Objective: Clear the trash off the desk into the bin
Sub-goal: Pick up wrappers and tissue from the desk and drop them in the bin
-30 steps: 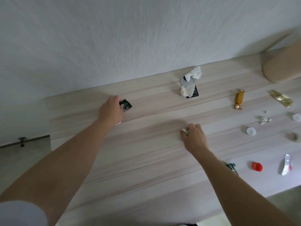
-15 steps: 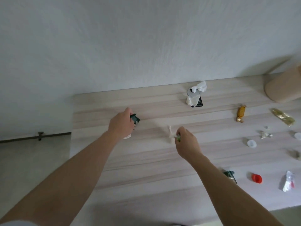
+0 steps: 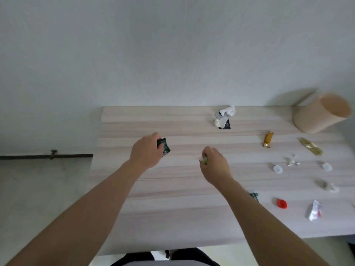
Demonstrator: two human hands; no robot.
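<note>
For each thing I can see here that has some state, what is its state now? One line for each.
left hand: closed on a dark green packet
right hand: pinching a small green-white scrap
bin: on the desk, open, inside not visible
tissue: crumpled, lying on a black card
gold candy: wrapped, lying on the desk
red cap: loose on the desk

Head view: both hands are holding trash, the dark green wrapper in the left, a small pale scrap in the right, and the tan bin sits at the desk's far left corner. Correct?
Not quite. The head view shows the tan bin at the desk's far right corner, not the left. The rest holds: the left hand grips the dark green wrapper, and the right hand pinches a small pale scrap.
</note>
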